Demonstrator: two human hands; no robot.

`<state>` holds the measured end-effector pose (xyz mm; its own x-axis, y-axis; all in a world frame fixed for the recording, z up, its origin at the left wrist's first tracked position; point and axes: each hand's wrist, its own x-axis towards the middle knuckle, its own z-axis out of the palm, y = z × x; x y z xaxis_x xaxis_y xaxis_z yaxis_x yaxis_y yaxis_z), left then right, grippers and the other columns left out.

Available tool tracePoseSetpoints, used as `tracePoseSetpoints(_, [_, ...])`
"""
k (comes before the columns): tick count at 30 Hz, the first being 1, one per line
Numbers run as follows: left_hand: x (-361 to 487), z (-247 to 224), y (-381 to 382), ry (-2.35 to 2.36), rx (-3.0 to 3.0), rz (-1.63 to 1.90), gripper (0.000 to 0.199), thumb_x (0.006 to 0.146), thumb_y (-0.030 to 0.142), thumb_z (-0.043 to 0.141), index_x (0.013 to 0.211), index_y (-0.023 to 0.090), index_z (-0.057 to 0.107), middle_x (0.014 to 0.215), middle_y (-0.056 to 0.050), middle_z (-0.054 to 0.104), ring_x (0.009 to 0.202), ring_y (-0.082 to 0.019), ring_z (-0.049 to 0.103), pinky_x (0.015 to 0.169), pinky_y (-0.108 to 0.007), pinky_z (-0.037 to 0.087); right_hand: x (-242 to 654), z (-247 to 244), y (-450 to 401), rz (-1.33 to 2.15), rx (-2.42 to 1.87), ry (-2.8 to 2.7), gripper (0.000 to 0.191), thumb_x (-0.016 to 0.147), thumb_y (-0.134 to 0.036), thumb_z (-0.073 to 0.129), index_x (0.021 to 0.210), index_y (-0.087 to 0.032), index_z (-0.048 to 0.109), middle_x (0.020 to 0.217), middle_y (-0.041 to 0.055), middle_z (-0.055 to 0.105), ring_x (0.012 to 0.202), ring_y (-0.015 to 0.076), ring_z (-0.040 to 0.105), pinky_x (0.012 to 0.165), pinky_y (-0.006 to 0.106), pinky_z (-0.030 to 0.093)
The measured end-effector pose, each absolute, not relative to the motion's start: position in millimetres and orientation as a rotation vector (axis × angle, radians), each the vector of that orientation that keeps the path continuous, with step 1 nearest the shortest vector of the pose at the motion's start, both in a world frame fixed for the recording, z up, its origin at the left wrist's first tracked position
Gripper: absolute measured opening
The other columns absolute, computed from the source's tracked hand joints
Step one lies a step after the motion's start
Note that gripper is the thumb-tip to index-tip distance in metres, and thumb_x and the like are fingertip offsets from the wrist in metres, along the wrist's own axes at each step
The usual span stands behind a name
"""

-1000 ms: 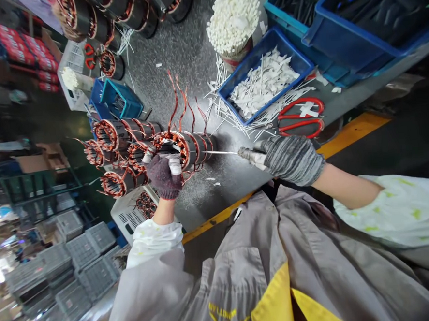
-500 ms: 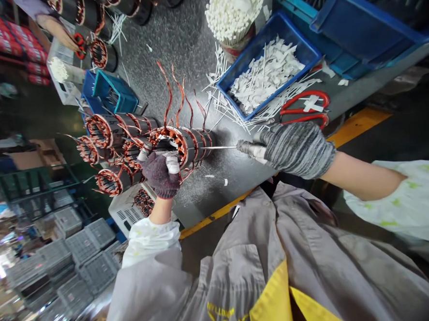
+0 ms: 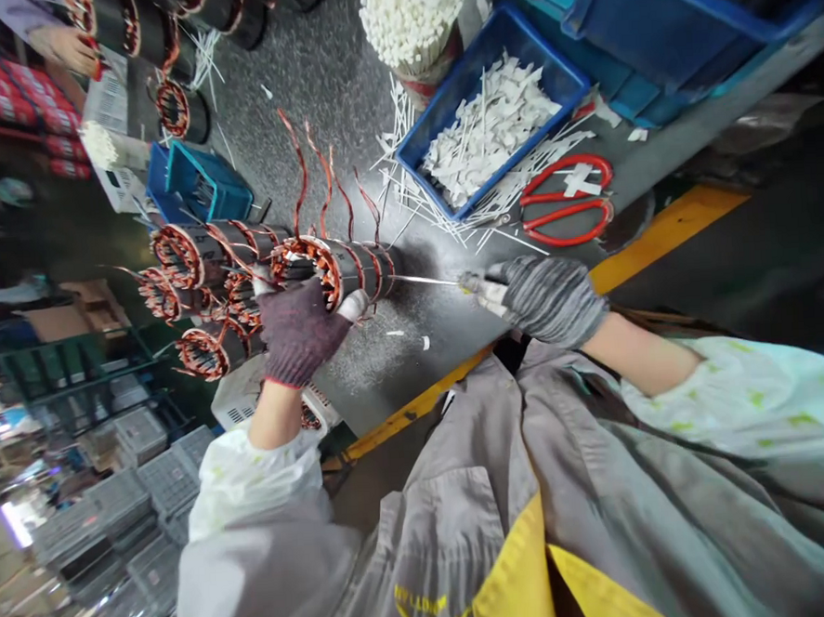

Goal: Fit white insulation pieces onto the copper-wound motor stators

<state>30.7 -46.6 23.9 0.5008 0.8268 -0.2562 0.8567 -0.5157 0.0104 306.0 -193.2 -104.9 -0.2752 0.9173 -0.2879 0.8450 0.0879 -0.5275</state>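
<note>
Head view: the left hand [image 3: 300, 332], in a purple knit glove, has its fingers [image 3: 352, 305] curled around a copper-wound motor stator [image 3: 358, 270] lying on its side near the tabletop's [image 3: 341, 61] front edge, beside other stators [image 3: 178, 258]. The right hand [image 3: 549, 298], in a striped glove, closes on a thin steel pick [image 3: 428, 280], its tip at the stator's end. Toward the right edge sit a blue tray [image 3: 454, 78] of white cable ties [image 3: 489, 132] and red scissors [image 3: 567, 223].

Wound stator [image 3: 354, 273] on a workbench [image 3: 388, 375], between both hands.

The stator is gripped by the left hand [image 3: 300, 332], and a steel pick [image 3: 428, 280], held in the right hand [image 3: 547, 298], is set against its end. Further stators [image 3: 199, 252] are stacked to the left; a tray of cut ties [image 3: 450, 73] is placed beyond, with scissors [image 3: 566, 215] to its right.
</note>
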Motion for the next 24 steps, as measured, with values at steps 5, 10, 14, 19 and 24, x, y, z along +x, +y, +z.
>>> tracePoseSetpoints(5, [36,6,-43,1.441,2.679,-0.307,0.039,0.085,0.061,0.065,0.096,0.026,0.076,0.104,-0.009,0.078,0.122,-0.038,0.064,0.119,-0.063,0.029,284,-104,-187,0.961,-1.833,-2.314,0.047,0.106,-0.037,0.036,0.148,-0.031,0.057,0.119,0.0137,0.073,0.090,0.0266,0.065,0.064,0.031,0.034])
tracePoseSetpoints(10, [33,7,-46,1.412,2.701,-0.252,0.036,0.088,0.059,0.064,0.100,0.027,0.076,0.101,-0.009,0.078,0.117,-0.034,0.067,0.119,-0.061,0.029,286,-97,-189,0.974,-1.845,-2.281,0.048,0.107,-0.043,0.035,0.147,-0.031,0.058,0.115,0.0153,0.074,0.092,0.0280,0.067,0.066,0.032,0.037])
tracePoseSetpoints(14, [32,4,-47,1.414,2.689,-0.189,0.035,0.086,0.059,0.065,0.100,0.028,0.077,0.100,-0.008,0.079,0.115,-0.033,0.067,0.122,-0.061,0.024,273,-103,-184,1.034,-1.848,-2.185,0.047,0.107,-0.039,0.038,0.148,-0.026,0.057,0.115,0.0176,0.072,0.096,0.0301,0.067,0.071,0.035,0.043])
tracePoseSetpoints(19, [41,3,-44,1.728,2.552,-0.319,0.047,0.083,0.064,0.060,0.096,0.022,0.076,0.105,-0.013,0.078,0.120,-0.037,0.065,0.119,-0.061,0.029,224,-121,-164,1.242,-1.748,-1.766,0.042,0.106,-0.041,0.044,0.139,-0.023,0.063,0.109,0.0099,0.075,0.087,0.0206,0.066,0.071,0.030,0.048])
tracePoseSetpoints(24, [60,7,-44,2.009,2.391,-0.642,0.062,0.087,0.072,0.042,0.097,0.019,0.075,0.105,-0.014,0.077,0.121,-0.039,0.064,0.110,-0.053,0.042,244,-128,-192,1.207,-1.873,-1.909,0.051,0.109,-0.045,0.031,0.146,-0.021,0.057,0.109,0.0126,0.075,0.088,0.0228,0.067,0.071,0.031,0.047])
